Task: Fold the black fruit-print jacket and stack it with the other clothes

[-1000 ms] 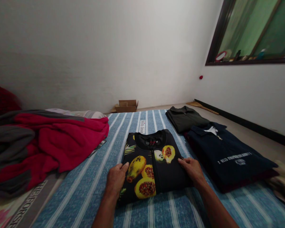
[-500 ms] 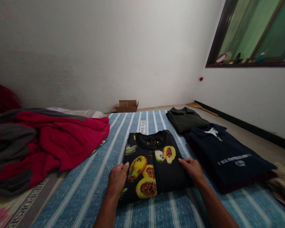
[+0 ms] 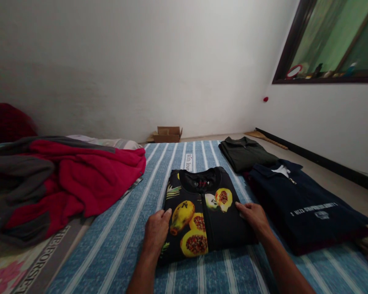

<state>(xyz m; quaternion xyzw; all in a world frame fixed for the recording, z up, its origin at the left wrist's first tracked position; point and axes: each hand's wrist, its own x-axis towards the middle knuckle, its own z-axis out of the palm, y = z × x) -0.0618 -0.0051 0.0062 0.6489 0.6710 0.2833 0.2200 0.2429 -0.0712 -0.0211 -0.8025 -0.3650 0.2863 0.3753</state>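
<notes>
A folded black jacket with a yellow papaya print lies face up on the blue striped sheet, its collar pointing away from me. My left hand grips its left edge, thumb on top and the other fingers curled out of sight. On the opposite side, my right hand pinches the right edge the same way. To the right of that hand sit a folded navy polo-collared top, stacked on something dark red, and a folded dark green garment behind it.
A crumpled red and grey garment spreads over the left side, partly on a flowered cloth. Beyond the sheet's far edge, a cardboard box stands by the wall. A window is at upper right.
The view has shifted slightly, so everything sits a little further right in the picture. Both hands keep their hold on the jacket's sides, and the jacket stays flat on the sheet.
</notes>
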